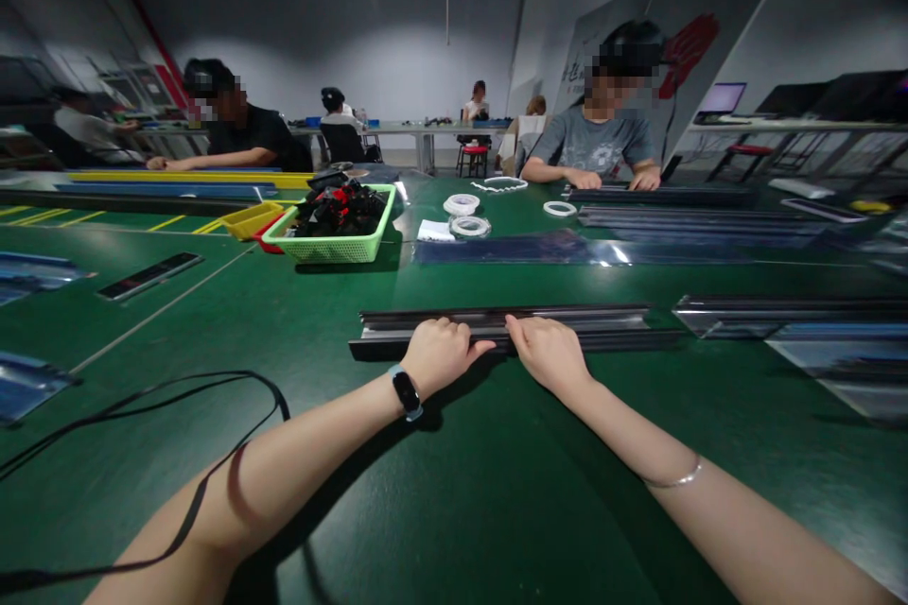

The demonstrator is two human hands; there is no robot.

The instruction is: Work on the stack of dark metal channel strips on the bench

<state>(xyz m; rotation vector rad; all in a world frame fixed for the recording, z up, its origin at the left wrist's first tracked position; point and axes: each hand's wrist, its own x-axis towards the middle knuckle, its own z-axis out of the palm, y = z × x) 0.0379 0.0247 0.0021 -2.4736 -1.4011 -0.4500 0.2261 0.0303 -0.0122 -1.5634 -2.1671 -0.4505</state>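
Observation:
A long black channel-shaped profile (610, 338) lies crosswise on the green table in front of me, with a pale strip showing along its inside. My left hand (441, 354) is wrapped over its near edge, left of the middle, thumb pointing right. Just to the right, my right hand (548, 350) grips the same profile with its thumb along the inner side. A narrow gap separates the two hands. The fingers of both curl over the profile, so their tips are hidden.
A green basket (333, 249) of black and red parts stands beyond, beside a yellow tray (253, 221). White tape rolls (469, 226) lie at the back. More profiles (801, 310) rest at right. A phone-like slab (150, 276) and a black cable (213, 376) are at left. Two co-workers sit opposite.

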